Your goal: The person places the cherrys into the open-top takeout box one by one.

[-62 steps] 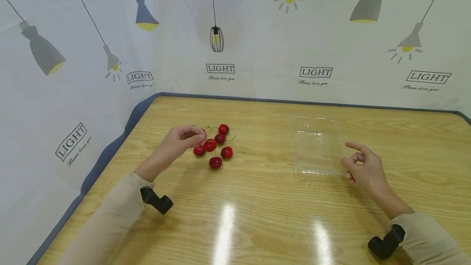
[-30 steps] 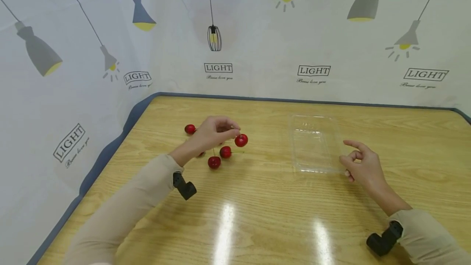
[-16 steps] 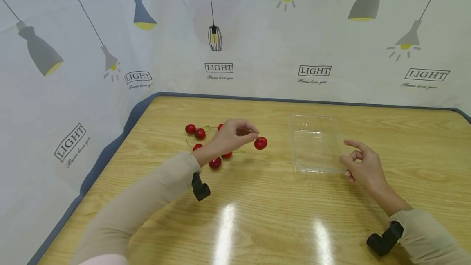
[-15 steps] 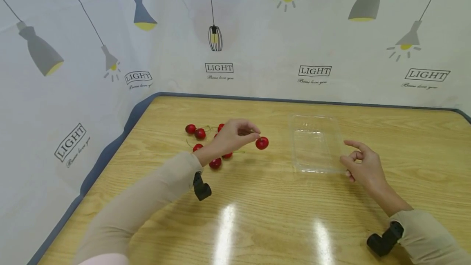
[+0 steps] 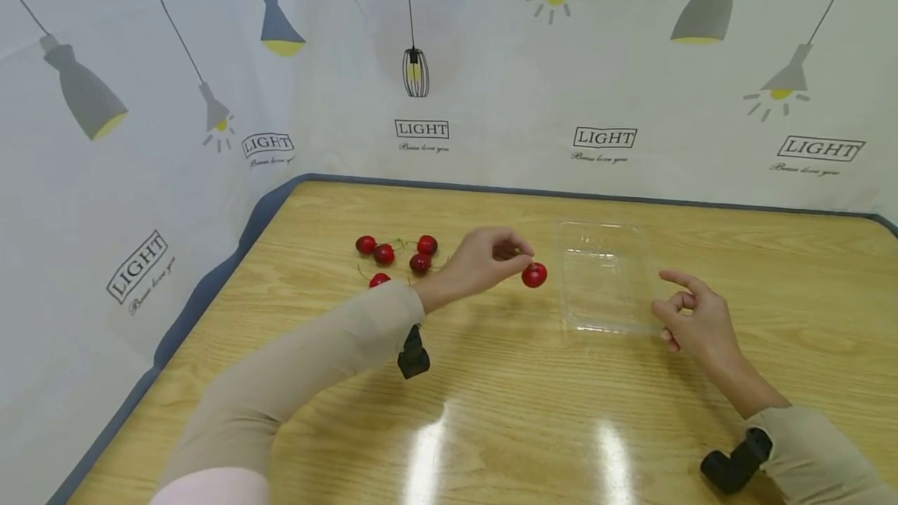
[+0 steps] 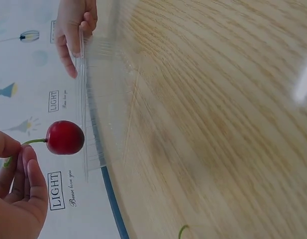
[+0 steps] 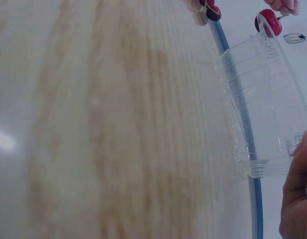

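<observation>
One round red cherry [image 5: 534,275] hangs by its stem, pinched in the left hand [image 5: 484,259] at frame centre; right hand [image 5: 694,318], fingers loosely curled, steadies the clear plastic tray [image 5: 605,275]; lowering it in seems next.

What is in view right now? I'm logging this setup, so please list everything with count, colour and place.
held cherry: one, red, hanging by its stem from the left hand's grip, just left of the tray and above the table.
loose cherries: five visible, red, on the table's far left, behind the left arm.
plastic tray: one, clear, holding nothing, right of centre on the table.
table: one, light wood with a blue-grey edge.
backdrop: white sheet printed with lamps and LIGHT labels, behind and to the left.
wrist cameras: two, black, one on each wrist.
left hand: pinches the cherry's stem.
right hand: loosely curled beside the tray's near right corner.
</observation>
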{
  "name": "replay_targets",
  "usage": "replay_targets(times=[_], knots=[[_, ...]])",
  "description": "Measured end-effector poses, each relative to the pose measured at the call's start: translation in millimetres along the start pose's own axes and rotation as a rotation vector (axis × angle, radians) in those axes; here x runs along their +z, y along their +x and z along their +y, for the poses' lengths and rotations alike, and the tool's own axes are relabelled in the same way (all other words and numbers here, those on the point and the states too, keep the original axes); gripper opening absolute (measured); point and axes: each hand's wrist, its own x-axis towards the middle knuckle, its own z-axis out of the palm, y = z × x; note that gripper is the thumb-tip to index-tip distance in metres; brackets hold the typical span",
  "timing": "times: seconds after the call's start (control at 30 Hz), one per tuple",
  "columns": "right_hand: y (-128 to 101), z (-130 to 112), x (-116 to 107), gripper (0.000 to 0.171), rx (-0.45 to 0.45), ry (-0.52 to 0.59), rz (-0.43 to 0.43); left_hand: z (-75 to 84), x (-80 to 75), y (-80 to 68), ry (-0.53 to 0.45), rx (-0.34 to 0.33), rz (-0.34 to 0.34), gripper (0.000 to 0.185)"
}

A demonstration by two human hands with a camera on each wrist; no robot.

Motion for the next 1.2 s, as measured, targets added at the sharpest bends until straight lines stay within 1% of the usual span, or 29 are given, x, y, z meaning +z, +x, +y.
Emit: replay_targets(times=[0.13, 0.23, 0.37, 0.5, 0.7, 0.93, 1.07, 1.2], knots=[[0, 0, 0, 0.051, -0.004, 0.006, -0.001, 7.8, 1.2, 4.3, 0.014, -0.015, 0.005, 0.011], [0, 1, 0, 0.051, -0.013, 0.006, -0.003, 12.0, 2.1, 7.6, 0.026, -0.022, 0.025, 0.011], [1, 2, -1, 0.051, -0.017, 0.008, -0.005, 14.4, 3.7, 13.7, 0.034, -0.017, 0.054, 0.012], [2, 3, -1, 0.051, -0.013, 0.007, -0.006, 16.4, 6.3, 21.2, 0.033, -0.005, 0.065, 0.014], [1, 3, -1, 0.051, -0.006, 0.001, -0.013, 19.7, 14.8, 31.7, 0.006, 0.025, 0.073, 0.012], [1, 2, -1, 0.053, 0.008, 0.004, -0.02, 22.9, 27.3, 38.4, -0.004, 0.039, 0.082, 0.011], [0, 0, 0, 0.053, 0.007, 0.009, -0.025, 24.9, 33.3, 42.5, -0.002, 0.06, 0.09, 0.01], [0, -1, 2, 0.053, -0.001, 0.01, -0.026, 29.0, 39.2, 46.3, -0.006, 0.066, 0.082, 0.009]])
